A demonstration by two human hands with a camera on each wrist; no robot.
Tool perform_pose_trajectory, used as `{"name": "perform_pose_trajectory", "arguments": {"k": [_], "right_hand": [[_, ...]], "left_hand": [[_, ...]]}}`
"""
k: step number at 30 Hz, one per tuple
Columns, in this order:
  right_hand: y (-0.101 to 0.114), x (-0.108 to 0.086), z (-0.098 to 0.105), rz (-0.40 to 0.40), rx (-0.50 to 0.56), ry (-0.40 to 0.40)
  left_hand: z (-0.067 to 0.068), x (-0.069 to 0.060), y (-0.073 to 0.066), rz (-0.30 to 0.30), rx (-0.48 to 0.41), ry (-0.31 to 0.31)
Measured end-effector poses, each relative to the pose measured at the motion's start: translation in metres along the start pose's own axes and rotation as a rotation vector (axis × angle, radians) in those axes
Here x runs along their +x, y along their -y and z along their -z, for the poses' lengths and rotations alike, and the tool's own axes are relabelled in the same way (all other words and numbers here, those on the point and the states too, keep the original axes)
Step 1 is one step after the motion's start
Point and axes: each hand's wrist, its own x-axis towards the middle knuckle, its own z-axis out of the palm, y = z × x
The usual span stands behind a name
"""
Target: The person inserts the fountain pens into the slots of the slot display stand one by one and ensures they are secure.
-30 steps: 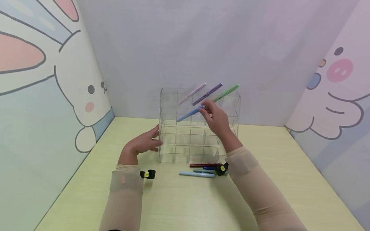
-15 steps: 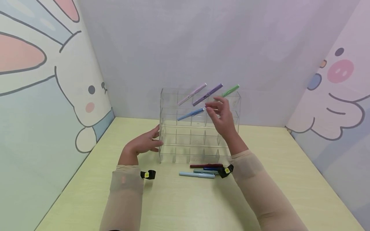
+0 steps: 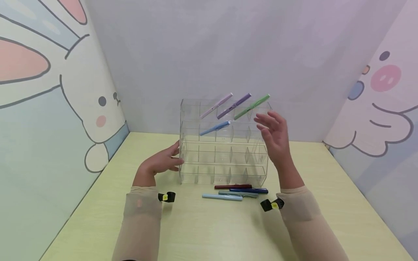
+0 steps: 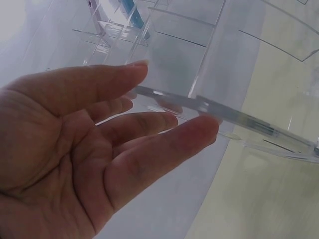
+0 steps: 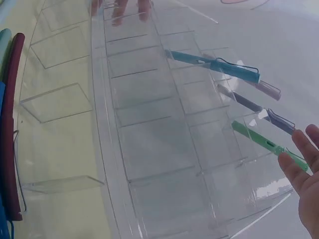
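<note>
A clear acrylic rack (image 3: 223,158) with tiered compartments stands on the table. My left hand (image 3: 162,160) rests at its left side, the fingers fairly straight along the side panel (image 4: 234,117). My right hand (image 3: 275,136) is held off the rack's right side, fingers loosely bent and holding nothing. A light purple pen (image 3: 216,106), a purple pen (image 3: 234,106) and a green pen (image 3: 252,107) lean in the top tier. One tier below, a blue pen (image 3: 214,128) leans towards the left.
Before the rack lie a dark red pen (image 3: 233,186), a dark blue pen (image 3: 249,190), a grey-green pen (image 3: 237,194) and a light blue pen (image 3: 222,197). Cartoon-printed panels stand at left and right, with a pale backdrop (image 3: 228,47) behind.
My right hand has let go of the blue pen, which stays in the second tier, and has moved right, away from the pens. My left hand has stayed in place.
</note>
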Motion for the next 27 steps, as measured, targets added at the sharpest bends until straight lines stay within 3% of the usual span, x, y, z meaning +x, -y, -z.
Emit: {"name": "perform_pose_trajectory", "arguments": {"k": [13,19,27], "right_hand": [[0.023,-0.035,0.032,0.024,0.081,-0.012],[0.023,-0.039,0.038,-0.014,0.038,0.008],[0.029,-0.042,0.049,-0.041,0.005,0.047]], "left_hand": [[-0.002,0.001,0.0,0.007,0.002,0.004],[0.002,-0.003,0.002,0.026,0.012,-0.015],[0.001,0.0,0.001,-0.003,0.016,0.0]]}}
